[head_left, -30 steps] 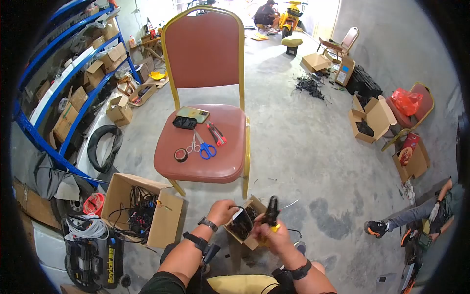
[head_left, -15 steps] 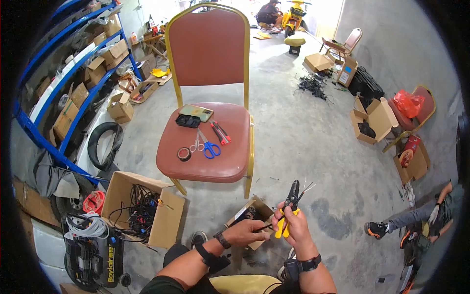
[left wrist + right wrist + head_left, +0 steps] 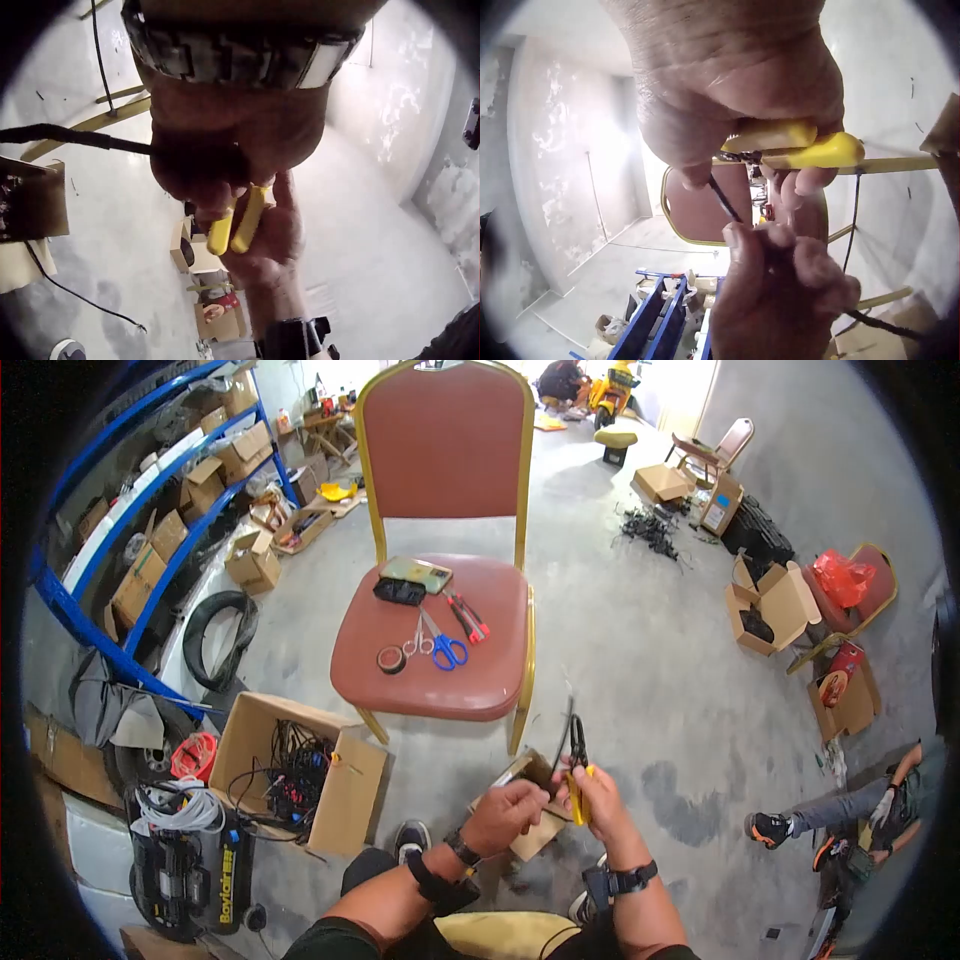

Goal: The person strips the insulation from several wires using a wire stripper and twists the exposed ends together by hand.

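Yellow-handled pliers (image 3: 580, 796) with dark jaws are gripped in the right hand (image 3: 608, 806), the jaws pointing up and away. A dark cable (image 3: 724, 199) runs between the two hands; the left hand (image 3: 508, 816) pinches it between thumb and fingers, as the right wrist view shows. The cable's upper part (image 3: 564, 732) rises beside the pliers' jaws, with thin pale strands at its end. In the left wrist view a thicker dark length (image 3: 90, 140) trails from the left hand. Fingers of the right hand hide part of the handles (image 3: 221, 234).
A red chair (image 3: 430, 685) ahead bears scissors (image 3: 449, 651), a red cutter (image 3: 468, 618), tape (image 3: 391, 659) and a phone (image 3: 416, 573). Below the hands is a small carton (image 3: 538, 838); a larger box (image 3: 345, 800) of cables stands left. Another person's leg (image 3: 840, 798) extends in at right.
The left hand has risen from the small carton and moved right, beside the right hand. The pliers first moved up and right, then slightly back left, and now stand more upright.
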A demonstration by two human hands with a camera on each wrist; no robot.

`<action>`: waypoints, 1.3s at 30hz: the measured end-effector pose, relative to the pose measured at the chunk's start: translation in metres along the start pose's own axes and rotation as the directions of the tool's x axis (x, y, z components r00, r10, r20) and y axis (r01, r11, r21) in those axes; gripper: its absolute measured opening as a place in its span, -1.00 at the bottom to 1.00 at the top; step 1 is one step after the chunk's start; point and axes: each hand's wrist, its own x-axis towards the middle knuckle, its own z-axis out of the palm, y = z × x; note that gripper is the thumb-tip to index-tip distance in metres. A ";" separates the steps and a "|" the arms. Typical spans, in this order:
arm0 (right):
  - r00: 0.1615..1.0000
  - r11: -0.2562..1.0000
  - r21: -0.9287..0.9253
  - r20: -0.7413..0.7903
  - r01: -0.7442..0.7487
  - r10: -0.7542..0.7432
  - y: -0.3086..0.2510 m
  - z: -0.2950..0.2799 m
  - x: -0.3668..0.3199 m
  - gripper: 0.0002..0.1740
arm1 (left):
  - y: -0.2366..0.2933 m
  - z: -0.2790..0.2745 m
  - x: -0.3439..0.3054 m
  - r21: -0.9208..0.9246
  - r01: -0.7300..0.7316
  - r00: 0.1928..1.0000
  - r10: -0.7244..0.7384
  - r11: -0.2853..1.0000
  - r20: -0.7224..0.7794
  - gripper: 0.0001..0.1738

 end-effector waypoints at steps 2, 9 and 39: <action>0.999 1.000 -0.002 -0.031 -0.018 0.018 -0.008 0.005 0.005 -0.56 | 0.004 -0.005 -0.001 -0.077 -0.042 0.998 0.039 0.996 -0.040 -0.68; 0.987 0.861 -0.485 0.034 0.153 -0.156 0.000 0.021 0.033 -0.39 | 0.014 -0.015 -0.007 0.086 -0.162 0.979 0.171 0.983 -0.115 -0.70; 0.711 -0.100 -0.926 0.347 0.365 -0.612 -0.037 0.120 0.149 -0.51 | 0.019 -0.051 0.029 0.033 -0.140 0.974 0.143 0.990 -0.178 -0.72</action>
